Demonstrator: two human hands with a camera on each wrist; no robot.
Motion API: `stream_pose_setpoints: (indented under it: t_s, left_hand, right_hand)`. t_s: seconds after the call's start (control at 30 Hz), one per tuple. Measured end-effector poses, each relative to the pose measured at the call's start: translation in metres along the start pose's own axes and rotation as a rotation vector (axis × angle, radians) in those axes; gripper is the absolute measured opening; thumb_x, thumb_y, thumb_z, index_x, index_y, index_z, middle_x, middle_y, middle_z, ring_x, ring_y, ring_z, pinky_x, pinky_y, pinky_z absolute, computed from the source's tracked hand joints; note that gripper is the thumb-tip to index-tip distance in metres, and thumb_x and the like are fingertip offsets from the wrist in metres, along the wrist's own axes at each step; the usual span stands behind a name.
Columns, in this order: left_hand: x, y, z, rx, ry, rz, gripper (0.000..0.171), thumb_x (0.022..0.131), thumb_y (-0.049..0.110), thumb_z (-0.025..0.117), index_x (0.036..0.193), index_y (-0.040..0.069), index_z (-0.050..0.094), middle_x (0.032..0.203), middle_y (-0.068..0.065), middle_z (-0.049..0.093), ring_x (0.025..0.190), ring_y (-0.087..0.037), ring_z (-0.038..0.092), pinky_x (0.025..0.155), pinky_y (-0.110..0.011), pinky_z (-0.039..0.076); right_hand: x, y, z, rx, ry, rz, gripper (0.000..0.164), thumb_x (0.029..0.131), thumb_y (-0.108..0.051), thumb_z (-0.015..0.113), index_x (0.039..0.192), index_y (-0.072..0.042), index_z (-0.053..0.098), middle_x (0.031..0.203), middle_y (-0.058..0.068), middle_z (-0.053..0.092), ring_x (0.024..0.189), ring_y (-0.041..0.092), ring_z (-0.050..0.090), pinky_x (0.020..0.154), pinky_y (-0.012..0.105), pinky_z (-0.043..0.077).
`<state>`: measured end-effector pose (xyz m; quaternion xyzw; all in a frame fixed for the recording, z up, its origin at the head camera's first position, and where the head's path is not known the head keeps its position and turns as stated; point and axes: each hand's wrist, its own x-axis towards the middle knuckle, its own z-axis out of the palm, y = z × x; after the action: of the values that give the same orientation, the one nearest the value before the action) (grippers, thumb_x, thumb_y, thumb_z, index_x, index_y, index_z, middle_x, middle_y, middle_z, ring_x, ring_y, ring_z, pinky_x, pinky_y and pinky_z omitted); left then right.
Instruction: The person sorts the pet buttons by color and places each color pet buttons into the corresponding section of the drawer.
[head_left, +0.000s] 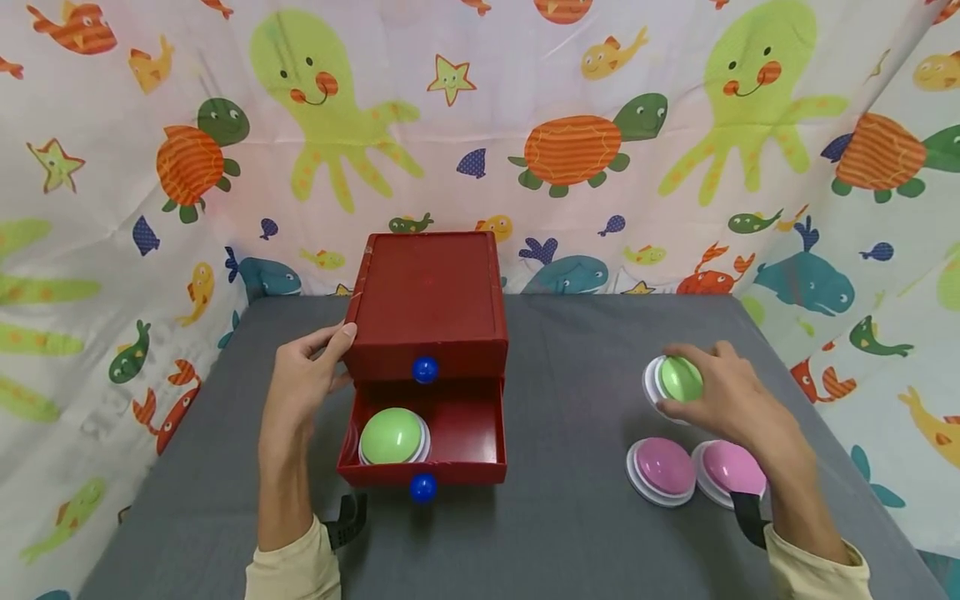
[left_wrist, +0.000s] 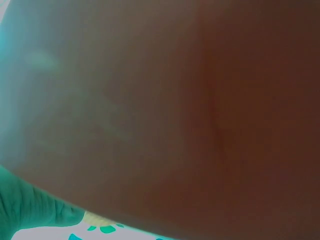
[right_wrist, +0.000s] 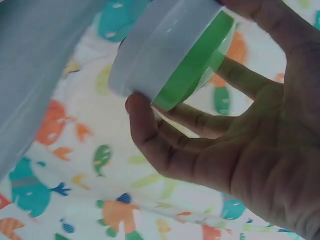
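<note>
1. By the right hand [head_left: 731,400], a green dome [head_left: 682,379] on a white base is gripped between thumb and fingers; it is held tilted above the grey bench [head_left: 562,517].
2. From that held dome, a first pink dome [head_left: 665,465] is seen at 6 o'clock and a second pink dome [head_left: 735,468] at 5 o'clock. Both are set on white bases, one just beside the other; the second is partly covered by the right wrist.
3. At 9 o'clock from the right hand, well apart, a red cabinet [head_left: 431,287] is placed on the bench.
4. The cabinet's upper drawer [head_left: 465,360] is closed; its lower drawer [head_left: 468,433] is pulled out. Each is fitted with a blue knob.
5. Inside the lower drawer, toward 9 o'clock, another green dome [head_left: 392,435] on a white base is contained.
6. The cabinet's 9 o'clock side is touched by the left hand [head_left: 296,383], with the thumb at the front corner. Whether its fingers are curled cannot be told; the left wrist view is mostly filled by a reddish-brown blur.
7. Beyond the bench, at 12 o'clock, a cloth [head_left: 480,125] printed with sea animals is hung.
</note>
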<state>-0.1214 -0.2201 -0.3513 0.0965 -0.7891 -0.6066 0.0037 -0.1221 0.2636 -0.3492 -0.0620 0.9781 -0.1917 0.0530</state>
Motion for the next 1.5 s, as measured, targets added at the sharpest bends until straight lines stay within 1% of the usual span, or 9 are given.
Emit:
stream_pose_setpoints:
  t_s: [0.3, 0.4, 0.47, 0.6, 0.8, 1.03, 1.17, 1.37, 1.5]
  left_hand:
    - [0.002, 0.0, 0.003, 0.004, 0.005, 0.003, 0.068, 0.103, 0.053, 0.058, 0.156, 0.012, 0.049, 0.161, -0.015, 0.049, 0.141, -0.038, 0.054, 0.103, -0.046, 0.054]
    - [0.002, 0.0, 0.004, 0.001, 0.006, 0.002, 0.068, 0.103, 0.053, 0.058, 0.156, 0.012, 0.049, 0.16, -0.014, 0.05, 0.141, -0.038, 0.054, 0.103, -0.046, 0.054]
    - [0.002, 0.0, 0.004, 0.003, 0.01, 0.003, 0.068, 0.103, 0.054, 0.058, 0.157, 0.013, 0.049, 0.161, -0.014, 0.049, 0.141, -0.038, 0.054, 0.104, -0.046, 0.054]
    - [0.001, 0.0, 0.003, 0.006, 0.014, -0.002, 0.069, 0.103, 0.054, 0.058, 0.157, 0.013, 0.049, 0.162, -0.014, 0.048, 0.142, -0.038, 0.053, 0.104, -0.046, 0.054]
    - [0.0, 0.0, 0.002, -0.003, 0.005, 0.001, 0.069, 0.104, 0.053, 0.057, 0.157, 0.011, 0.048, 0.162, -0.015, 0.047, 0.143, -0.038, 0.051, 0.105, -0.047, 0.053]
    - [0.0, 0.001, 0.0, -0.007, -0.019, 0.009, 0.068, 0.105, 0.052, 0.054, 0.159, 0.011, 0.045, 0.163, -0.016, 0.045, 0.143, -0.038, 0.051, 0.107, -0.049, 0.051]
    - [0.002, 0.003, -0.001, -0.004, -0.017, 0.007, 0.067, 0.106, 0.051, 0.054, 0.159, 0.011, 0.045, 0.165, -0.016, 0.043, 0.142, -0.039, 0.05, 0.108, -0.051, 0.051]
    - [0.003, 0.002, 0.0, 0.004, -0.017, -0.004, 0.067, 0.106, 0.05, 0.053, 0.16, 0.012, 0.044, 0.165, -0.017, 0.042, 0.143, -0.04, 0.05, 0.109, -0.051, 0.05]
    - [0.002, 0.001, 0.001, 0.002, -0.024, -0.007, 0.067, 0.107, 0.049, 0.053, 0.16, 0.011, 0.042, 0.165, -0.018, 0.042, 0.144, -0.04, 0.049, 0.11, -0.051, 0.05]
  right_hand:
    - [-0.022, -0.048, -0.013, 0.068, 0.061, -0.113, 0.074, 0.079, -0.034, 0.089, 0.145, -0.018, 0.059, 0.127, 0.024, 0.054, 0.106, 0.041, 0.056, 0.068, 0.042, 0.06]
    - [-0.028, -0.062, -0.013, 0.064, 0.098, -0.127, 0.074, 0.079, -0.032, 0.089, 0.145, -0.02, 0.059, 0.126, 0.022, 0.056, 0.106, 0.041, 0.056, 0.068, 0.043, 0.06]
    - [-0.031, -0.07, -0.011, 0.066, 0.122, -0.137, 0.072, 0.079, -0.03, 0.089, 0.144, -0.02, 0.06, 0.123, 0.021, 0.057, 0.105, 0.038, 0.056, 0.068, 0.04, 0.057]
    - [-0.036, -0.085, -0.006, 0.091, 0.135, -0.155, 0.071, 0.079, -0.028, 0.089, 0.144, -0.02, 0.061, 0.123, 0.019, 0.057, 0.106, 0.037, 0.054, 0.069, 0.038, 0.056]
    - [-0.038, -0.112, -0.002, 0.119, 0.14, -0.199, 0.073, 0.077, -0.024, 0.089, 0.143, -0.021, 0.059, 0.128, 0.019, 0.057, 0.113, 0.039, 0.051, 0.071, 0.048, 0.063]
    - [-0.037, -0.143, 0.008, 0.155, 0.132, -0.278, 0.073, 0.079, -0.023, 0.087, 0.144, -0.019, 0.056, 0.134, 0.011, 0.059, 0.118, 0.032, 0.053, 0.079, 0.044, 0.063]
    - [-0.035, -0.16, 0.018, 0.165, 0.132, -0.34, 0.072, 0.077, -0.022, 0.089, 0.142, -0.017, 0.059, 0.135, 0.01, 0.062, 0.119, 0.03, 0.054, 0.08, 0.041, 0.064]
    - [-0.029, -0.183, 0.034, 0.177, 0.038, -0.375, 0.072, 0.076, -0.025, 0.091, 0.141, -0.019, 0.062, 0.136, 0.008, 0.062, 0.12, 0.025, 0.052, 0.083, 0.037, 0.065]
    - [-0.023, -0.193, 0.046, 0.153, 0.016, -0.418, 0.068, 0.079, -0.028, 0.091, 0.141, -0.016, 0.064, 0.135, 0.009, 0.063, 0.116, 0.024, 0.054, 0.082, 0.034, 0.063]
